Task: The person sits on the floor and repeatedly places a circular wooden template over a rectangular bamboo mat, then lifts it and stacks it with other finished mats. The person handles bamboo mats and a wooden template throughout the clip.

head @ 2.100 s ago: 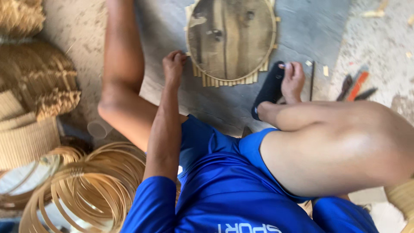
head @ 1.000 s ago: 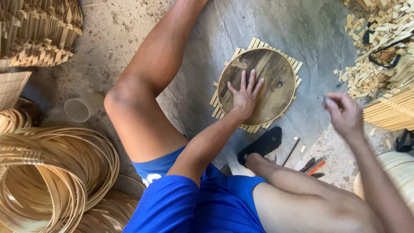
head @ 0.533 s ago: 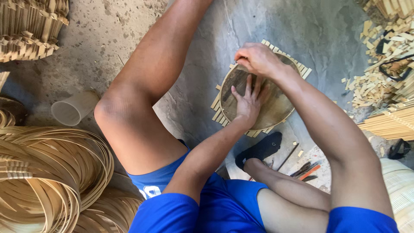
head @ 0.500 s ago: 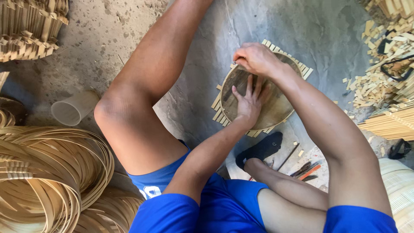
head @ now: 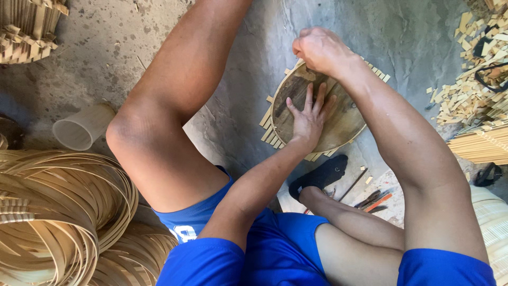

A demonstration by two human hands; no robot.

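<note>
The left hand [head: 308, 117] lies flat, fingers spread, on the round wooden disc [head: 346, 121] over a woven bamboo mat [head: 268, 130]. The right hand [head: 320, 50], fisted, pinches the disc's far rim; bamboo hoops [head: 58, 212] lie left.

One view only: a camera worn on the person's head, looking almost straight down over their own lap to the concrete floor [head: 227, 127].

Framing: close. Blue sleeves and shorts fill the bottom edge; the raised knee sits left of centre, the folded leg lower right.

Centre of view: the left hand [head: 308, 117] and right hand [head: 320, 50], both on the round wooden disc [head: 346, 119] on the floor ahead of the body, upper middle of the frame.

Edges: coiled bamboo strips [head: 53, 212] cut off at lower left; bamboo offcuts [head: 471, 90] cut off at the right.

No second view, so no shared ground to list.
</note>
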